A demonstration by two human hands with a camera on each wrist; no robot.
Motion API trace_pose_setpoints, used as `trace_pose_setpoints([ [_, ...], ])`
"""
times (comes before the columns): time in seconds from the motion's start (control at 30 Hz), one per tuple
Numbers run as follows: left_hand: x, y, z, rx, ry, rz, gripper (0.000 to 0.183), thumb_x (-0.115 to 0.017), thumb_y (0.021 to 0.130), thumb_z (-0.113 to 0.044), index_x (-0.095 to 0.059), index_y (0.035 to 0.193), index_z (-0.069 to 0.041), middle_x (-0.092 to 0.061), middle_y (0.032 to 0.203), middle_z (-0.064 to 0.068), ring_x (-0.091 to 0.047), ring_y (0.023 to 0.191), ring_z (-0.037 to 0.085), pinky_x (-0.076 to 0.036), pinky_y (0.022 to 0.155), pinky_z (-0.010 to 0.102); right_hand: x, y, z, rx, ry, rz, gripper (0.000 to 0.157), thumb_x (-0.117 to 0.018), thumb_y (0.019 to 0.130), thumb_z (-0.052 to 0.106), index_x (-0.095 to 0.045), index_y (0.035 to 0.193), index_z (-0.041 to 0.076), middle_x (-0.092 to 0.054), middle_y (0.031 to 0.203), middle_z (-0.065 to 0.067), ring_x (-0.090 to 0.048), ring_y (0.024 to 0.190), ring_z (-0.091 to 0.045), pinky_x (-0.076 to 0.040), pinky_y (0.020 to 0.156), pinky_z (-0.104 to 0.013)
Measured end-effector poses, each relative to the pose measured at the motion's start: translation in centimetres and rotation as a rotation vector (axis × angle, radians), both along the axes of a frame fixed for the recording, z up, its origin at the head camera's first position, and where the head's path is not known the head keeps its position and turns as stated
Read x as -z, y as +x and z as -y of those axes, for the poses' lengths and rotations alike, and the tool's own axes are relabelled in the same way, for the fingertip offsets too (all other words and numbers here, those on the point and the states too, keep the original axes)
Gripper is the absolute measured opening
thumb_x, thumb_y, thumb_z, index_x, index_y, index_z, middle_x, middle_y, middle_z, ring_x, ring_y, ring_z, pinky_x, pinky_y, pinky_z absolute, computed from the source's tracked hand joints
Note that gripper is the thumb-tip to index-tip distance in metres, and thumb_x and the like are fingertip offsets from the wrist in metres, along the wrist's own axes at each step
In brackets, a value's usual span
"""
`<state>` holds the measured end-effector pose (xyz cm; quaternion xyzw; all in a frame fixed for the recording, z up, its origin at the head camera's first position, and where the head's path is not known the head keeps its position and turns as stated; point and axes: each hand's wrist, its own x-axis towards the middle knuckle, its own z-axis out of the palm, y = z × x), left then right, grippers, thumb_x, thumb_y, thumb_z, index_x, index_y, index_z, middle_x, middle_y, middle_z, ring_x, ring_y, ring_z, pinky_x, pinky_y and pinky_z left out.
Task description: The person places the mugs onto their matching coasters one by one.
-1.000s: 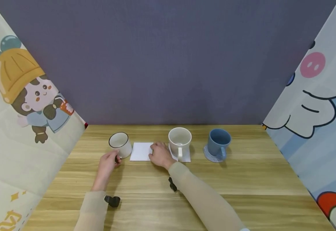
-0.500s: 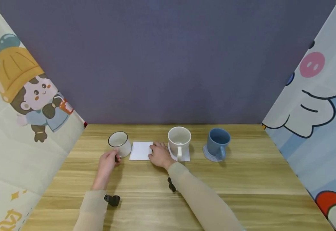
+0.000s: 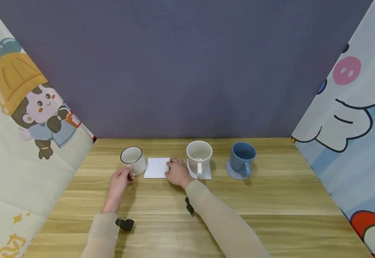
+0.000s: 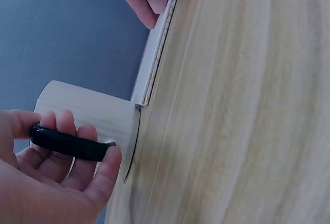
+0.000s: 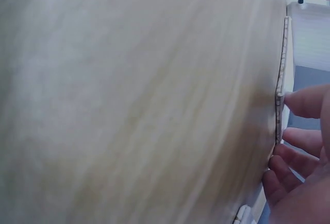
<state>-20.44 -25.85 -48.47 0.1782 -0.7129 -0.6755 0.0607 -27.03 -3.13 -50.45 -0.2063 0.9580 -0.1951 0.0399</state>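
A white enamel mug (image 3: 136, 163) with a dark rim stands on the table at the left. My left hand (image 3: 119, 181) grips its black handle (image 4: 69, 144), fingers curled round behind it, thumb at one end. Just right of that mug lies a white square coaster (image 3: 155, 168), thin, with a ridged edge. My right hand (image 3: 177, 172) rests at the coaster's right end, thumb and fingertips touching it; the hand hides part of that end. In the right wrist view the other fingers (image 5: 278, 183) lie low beside the table surface.
A cream mug (image 3: 198, 154) stands on another white square coaster (image 3: 208, 175), close right of my right hand. Farther right, a blue mug (image 3: 241, 159) sits on a round pale-blue coaster (image 3: 231, 172). A grey-purple panel (image 3: 190, 71) rises behind the wooden table (image 3: 271, 215).
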Motion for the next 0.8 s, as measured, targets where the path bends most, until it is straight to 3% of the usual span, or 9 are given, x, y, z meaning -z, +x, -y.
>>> trace_pose_setpoints([
  [0.47,-0.9,0.8,0.1,0.019,-0.032,0.014,0.037,-0.054,0.106,-0.029,-0.061,0.092,0.005,-0.061,0.081,0.002,-0.058,0.074,0.012,-0.051,0.071,0.028,-0.5,0.2,0.0,0.004,-0.004,0.016,0.046,-0.060,0.099,0.028,-0.061,0.141,0.010,-0.051,0.150,-0.009,-0.047,0.134,-0.030,-0.038,0.113,-0.045],
  [0.8,-1.8,1.0,-0.4,0.034,-0.067,-0.041,0.039,-0.052,0.107,-0.028,-0.060,0.095,0.008,-0.062,0.086,0.006,-0.058,0.079,0.016,-0.053,0.078,0.034,-0.3,0.3,0.2,0.014,0.011,0.016,0.046,-0.060,0.099,0.031,-0.061,0.141,0.011,-0.050,0.151,-0.008,-0.047,0.134,-0.030,-0.039,0.112,-0.045],
])
